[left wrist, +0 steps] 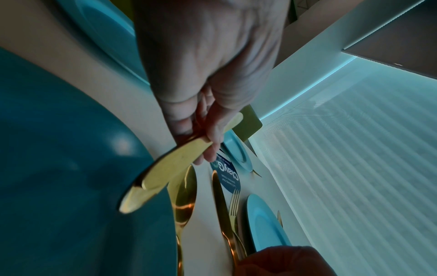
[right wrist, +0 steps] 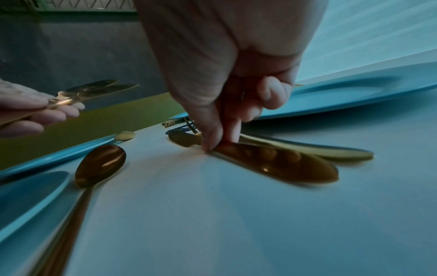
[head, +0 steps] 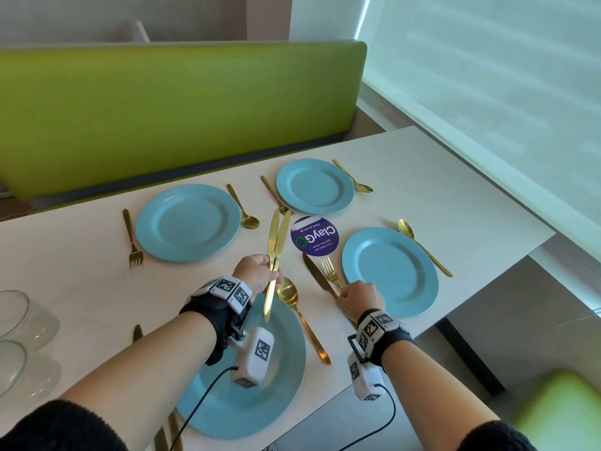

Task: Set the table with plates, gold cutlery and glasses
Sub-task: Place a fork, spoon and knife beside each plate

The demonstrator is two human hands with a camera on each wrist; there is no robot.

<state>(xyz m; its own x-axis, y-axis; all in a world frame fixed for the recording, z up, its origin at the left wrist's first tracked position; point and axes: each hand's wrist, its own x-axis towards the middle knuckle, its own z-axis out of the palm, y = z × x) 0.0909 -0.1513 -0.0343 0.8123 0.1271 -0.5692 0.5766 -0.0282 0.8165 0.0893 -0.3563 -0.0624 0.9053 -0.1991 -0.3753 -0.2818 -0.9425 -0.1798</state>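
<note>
Plates (head: pixel 188 222): four; left hand (head: pixel 257 275) grips two knives (head: pixel 275 252).

You've got four blue plates (head: pixel 187 222), four gold spoons (head: pixel 287 294), at least three forks (head: pixel 131 239), at least three knives (head: pixel 276 242), two glasses (head: pixel 19 317), one round sticker (head: pixel 314 236)

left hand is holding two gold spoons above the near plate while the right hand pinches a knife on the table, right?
Not quite: the left hand grips two gold knives, not spoons. The head view shows their flat blades pointing away, above the near plate. The rest holds: the right hand pinches the handle of a knife lying on the table, as the right wrist view shows.
</note>
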